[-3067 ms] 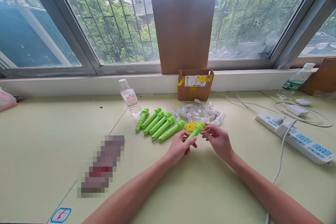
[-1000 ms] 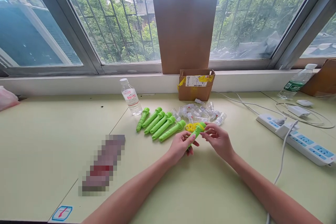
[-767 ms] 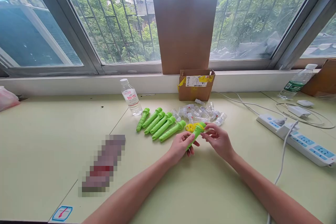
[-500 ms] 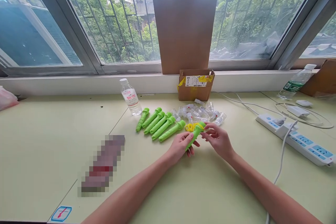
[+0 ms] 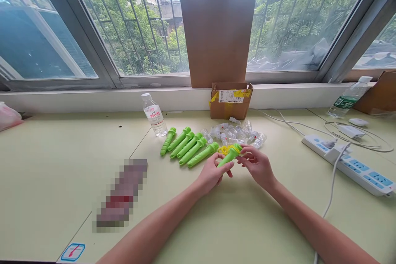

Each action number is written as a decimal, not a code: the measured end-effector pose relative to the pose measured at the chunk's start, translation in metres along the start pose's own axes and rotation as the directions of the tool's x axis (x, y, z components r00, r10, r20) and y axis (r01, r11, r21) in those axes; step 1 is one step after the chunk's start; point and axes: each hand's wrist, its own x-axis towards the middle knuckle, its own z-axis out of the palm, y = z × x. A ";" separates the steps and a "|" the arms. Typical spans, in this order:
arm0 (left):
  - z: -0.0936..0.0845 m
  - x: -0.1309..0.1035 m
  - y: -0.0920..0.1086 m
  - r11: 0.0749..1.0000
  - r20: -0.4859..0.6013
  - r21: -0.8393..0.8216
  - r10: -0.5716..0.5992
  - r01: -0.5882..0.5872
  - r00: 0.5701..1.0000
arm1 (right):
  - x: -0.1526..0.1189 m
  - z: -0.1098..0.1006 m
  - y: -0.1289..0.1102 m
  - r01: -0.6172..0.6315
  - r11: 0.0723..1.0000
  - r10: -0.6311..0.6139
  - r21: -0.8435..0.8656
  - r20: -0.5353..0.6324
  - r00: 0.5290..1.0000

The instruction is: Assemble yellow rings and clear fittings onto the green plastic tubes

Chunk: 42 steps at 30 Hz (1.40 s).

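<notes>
My left hand is closed around a green plastic tube with a ribbed, screw-like end that points up and to the right. A thin yellow ring sits around the neck of this tube. At the ribbed end, the fingers of my right hand pinch the ring's right side; the exact contact is partly hidden. Just behind the tube lie more yellow rings. Several similar green tubes rest in a slanted row to the left of my hands.
Clear plastic vials with white caps lie heaped beyond my hands. Behind them is a small cardboard box. A water bottle stands left of it. On the right are a power strip and its cables. A blurred dark object lies left.
The held green tube has tipped flatter, and my left thumb and fingers have shifted along it. My right hand stays almost in the same place at the ribbed end.
</notes>
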 end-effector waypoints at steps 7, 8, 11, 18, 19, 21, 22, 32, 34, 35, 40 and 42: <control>0.000 0.001 0.000 0.999 -0.017 -0.041 0.011 -0.011 1.000 | -0.001 0.000 0.002 -0.001 1.000 0.001 0.002 -0.009 1.000; 0.000 0.001 0.000 0.999 -0.021 -0.044 0.012 -0.013 1.000 | -0.001 0.000 0.002 0.000 1.000 0.000 0.003 -0.011 1.000; 0.001 0.001 0.000 0.999 -0.024 -0.041 0.027 -0.028 0.999 | -0.001 0.000 0.001 -0.001 1.000 0.001 0.006 -0.016 1.000; -0.001 0.001 -0.002 0.998 0.058 -0.006 0.061 -0.061 0.996 | -0.001 0.000 0.001 -0.008 1.000 0.008 0.014 -0.023 1.000; -0.001 0.001 -0.002 0.998 0.078 -0.002 0.066 -0.066 0.995 | -0.001 0.000 0.001 -0.005 1.000 0.006 0.014 -0.026 1.000; -0.001 0.002 -0.002 0.997 0.098 0.001 0.073 -0.073 0.993 | -0.001 0.000 0.002 -0.006 1.000 0.007 0.014 -0.029 1.000; -0.001 0.002 -0.003 0.997 0.097 0.000 0.075 -0.075 0.992 | -0.001 0.000 0.002 -0.009 1.000 0.010 0.016 -0.030 1.000; 0.000 0.002 -0.003 0.998 0.082 -0.024 0.053 -0.052 0.995 | 0.000 -0.001 0.006 0.007 1.000 -0.007 -0.016 -0.015 1.000; 0.000 0.001 -0.002 0.999 0.081 -0.030 0.041 -0.039 0.996 | 0.000 -0.001 0.005 0.018 1.000 -0.018 -0.023 -0.007 1.000; -0.001 0.001 -0.002 0.999 0.081 -0.036 0.036 -0.033 0.996 | 0.000 -0.001 0.004 0.024 0.999 -0.024 -0.026 -0.004 1.000; -0.002 0.001 -0.002 0.996 0.103 -0.092 0.010 -0.001 0.995 | 0.000 -0.001 0.003 0.042 0.998 -0.041 -0.040 0.014 0.999; -0.004 0.002 -0.003 0.994 0.122 -0.111 0.001 0.012 0.993 | -0.001 -0.001 0.002 0.044 0.998 -0.043 -0.041 0.018 0.999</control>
